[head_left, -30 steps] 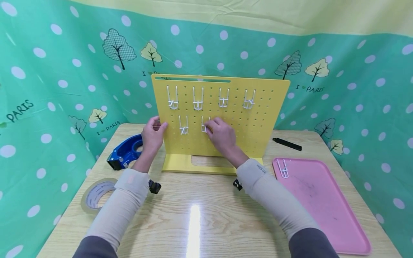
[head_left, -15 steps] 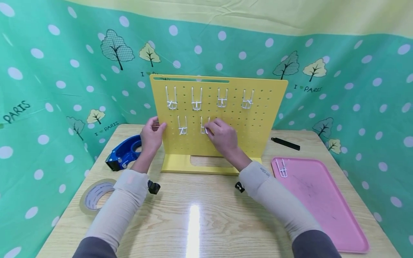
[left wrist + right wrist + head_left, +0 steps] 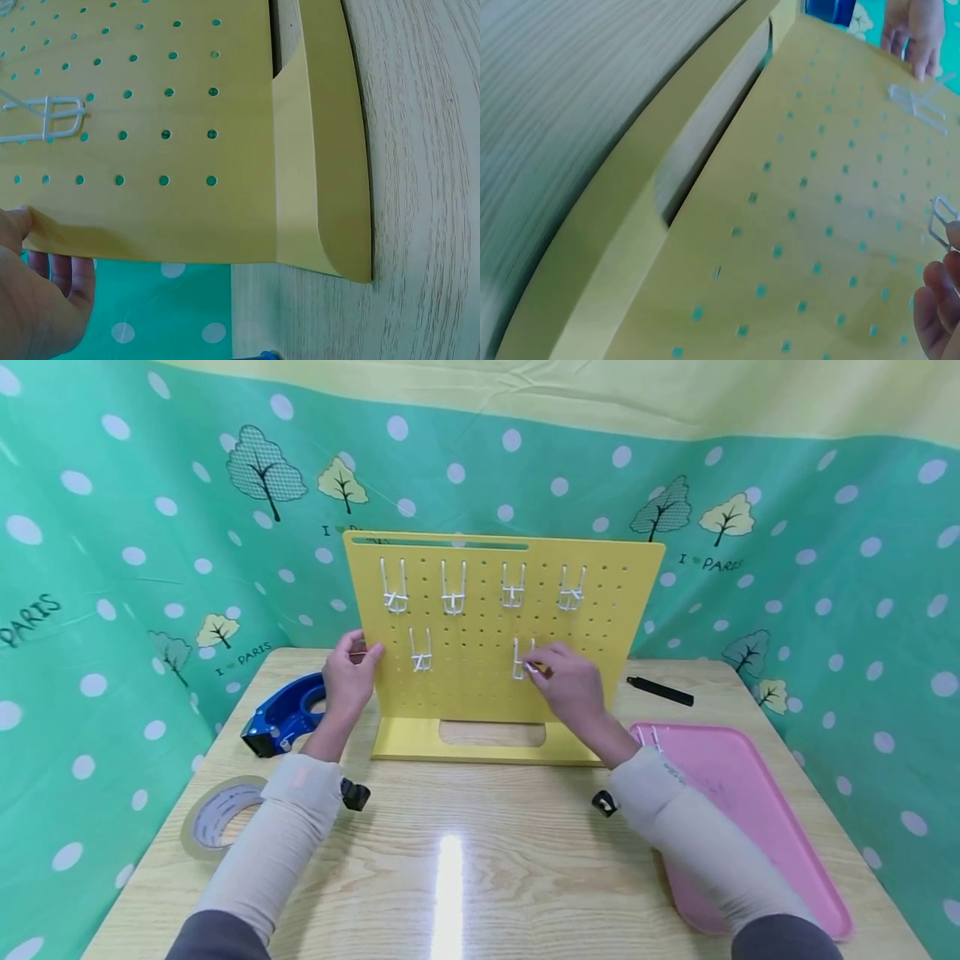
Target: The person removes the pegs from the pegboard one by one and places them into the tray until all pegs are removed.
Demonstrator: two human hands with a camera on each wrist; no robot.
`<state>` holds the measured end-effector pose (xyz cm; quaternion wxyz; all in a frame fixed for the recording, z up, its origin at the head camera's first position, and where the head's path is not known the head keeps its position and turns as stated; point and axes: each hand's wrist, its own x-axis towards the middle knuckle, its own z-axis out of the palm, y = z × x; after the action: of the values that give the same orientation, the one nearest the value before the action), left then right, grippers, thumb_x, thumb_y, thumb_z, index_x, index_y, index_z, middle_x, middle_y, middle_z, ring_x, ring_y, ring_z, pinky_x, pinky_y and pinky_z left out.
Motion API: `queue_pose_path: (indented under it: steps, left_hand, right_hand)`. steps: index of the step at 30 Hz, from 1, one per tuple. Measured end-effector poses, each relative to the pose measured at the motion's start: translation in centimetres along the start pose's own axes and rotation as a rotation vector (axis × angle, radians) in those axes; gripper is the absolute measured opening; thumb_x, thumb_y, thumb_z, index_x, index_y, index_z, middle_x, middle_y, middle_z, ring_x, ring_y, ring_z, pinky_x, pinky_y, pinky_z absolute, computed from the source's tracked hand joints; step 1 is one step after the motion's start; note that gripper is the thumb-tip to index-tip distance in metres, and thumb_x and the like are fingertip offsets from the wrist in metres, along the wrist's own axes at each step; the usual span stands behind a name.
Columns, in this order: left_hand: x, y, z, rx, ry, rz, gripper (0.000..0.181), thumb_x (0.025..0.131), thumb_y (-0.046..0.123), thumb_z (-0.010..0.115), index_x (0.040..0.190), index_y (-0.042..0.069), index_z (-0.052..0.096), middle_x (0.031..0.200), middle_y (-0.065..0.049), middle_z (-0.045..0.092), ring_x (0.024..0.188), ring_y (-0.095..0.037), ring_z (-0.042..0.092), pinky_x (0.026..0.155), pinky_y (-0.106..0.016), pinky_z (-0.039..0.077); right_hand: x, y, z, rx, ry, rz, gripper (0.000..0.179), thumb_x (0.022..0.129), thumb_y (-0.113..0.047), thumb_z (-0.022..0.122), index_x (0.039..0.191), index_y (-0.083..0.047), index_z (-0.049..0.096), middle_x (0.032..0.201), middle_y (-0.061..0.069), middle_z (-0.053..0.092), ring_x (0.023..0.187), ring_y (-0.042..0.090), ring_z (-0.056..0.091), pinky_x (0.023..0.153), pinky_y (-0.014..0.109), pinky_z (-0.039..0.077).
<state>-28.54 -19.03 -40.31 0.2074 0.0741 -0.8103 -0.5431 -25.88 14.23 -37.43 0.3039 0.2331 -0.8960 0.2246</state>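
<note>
white wire hook (image 3: 517,663), thin, parallel legs

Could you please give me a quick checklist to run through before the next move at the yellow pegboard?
1. Left hand at the left edge of the yellow pegboard: ok, gripping it.
2. Right hand on the lower white wire hook: ok, pinching it.
3. That hook's prongs seated in the holes: cannot tell; fingers cover part of it.
4. Upper row of hooks: ok, four on the board.
5. Hook on the pink tray mounted: not ok, it lies on the tray, partly hidden by the sleeve.
</note>
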Motion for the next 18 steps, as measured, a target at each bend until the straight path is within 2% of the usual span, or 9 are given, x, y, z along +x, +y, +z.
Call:
queue_pose_path:
  steps: [4, 7, 12, 18]
  left_hand:
    - [0.0, -0.1, 0.1, -0.002, 0.002, 0.001, 0.038, 0.099, 0.025, 0.067, 0.134, 0.01, 0.063, 0.116, -0.017, 0.069, 0.106, -0.027, 0.067, 0.079, -0.018, 0.049]
    - [0.1, -0.1, 0.0, -0.002, 0.001, 0.0, 0.038, 0.099, 0.025, 0.068, 0.134, 0.01, 0.063, 0.115, -0.017, 0.069, 0.106, -0.026, 0.067, 0.079, -0.018, 0.05]
    - [0.0, 0.0, 0.1, -0.005, -0.002, -0.011, 0.039, 0.099, 0.024, 0.068, 0.134, 0.009, 0.063, 0.116, -0.017, 0.069, 0.106, -0.026, 0.066, 0.079, -0.017, 0.049]
    - [0.0, 0.1, 0.1, 0.003, 0.0, -0.006, 0.039, 0.099, 0.025, 0.067, 0.134, 0.009, 0.063, 0.117, -0.017, 0.069, 0.106, -0.024, 0.065, 0.079, -0.015, 0.048]
  right_hand:
    - [-0.7, 1.8, -1.7, 0.027, -0.09, 0.121, 0.012, 0.093, -0.022, 0.075, 0.101, -0.013, 0.078, 0.101, 0.008, 0.077, 0.076, 0.021, 0.072, 0.062, 0.031, 0.06]
    - [-1.4, 3.3, -2.7, 0.065, -0.122, 0.184, 0.012, 0.092, -0.022, 0.076, 0.099, -0.013, 0.078, 0.103, 0.008, 0.077, 0.078, 0.022, 0.072, 0.064, 0.033, 0.061]
    - [-3.0, 6.0, -4.6, 0.098, -0.146, 0.241, 0.009, 0.091, -0.019, 0.077, 0.097, -0.012, 0.078, 0.101, 0.01, 0.077, 0.079, 0.023, 0.07, 0.064, 0.032, 0.059]
    - [-4.4, 9.6, -7.1, 0.025, -0.22, 0.248, 0.009, 0.091, -0.017, 0.078, 0.099, -0.012, 0.079, 0.091, 0.01, 0.076, 0.075, 0.022, 0.065, 0.062, 0.026, 0.05]
